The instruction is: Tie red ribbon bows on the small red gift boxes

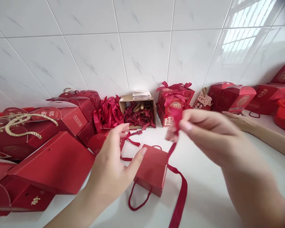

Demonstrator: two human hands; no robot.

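Observation:
A small red gift box (152, 170) with cord handles lies on the white table (204, 196) in front of me. My right hand (204, 133) is raised above it, fingers pinched on the upper end of a dark red ribbon (180, 193) that hangs down past the box and trails toward the table's near edge. My left hand (114, 164) hovers just left of the box, its fingers apart and its thumb pointing toward the box, holding nothing. A thinner red ribbon strand (129, 141) lies on the table beyond that hand.
Large red gift boxes (52, 164) with rope handles are piled at the left. Against the tiled wall stand a cardboard box of ribbons (139, 114), a heap of red ribbon (109, 112) and bow-tied red boxes (172, 101). Another person's arm (263, 133) rests at right near more red boxes (235, 96).

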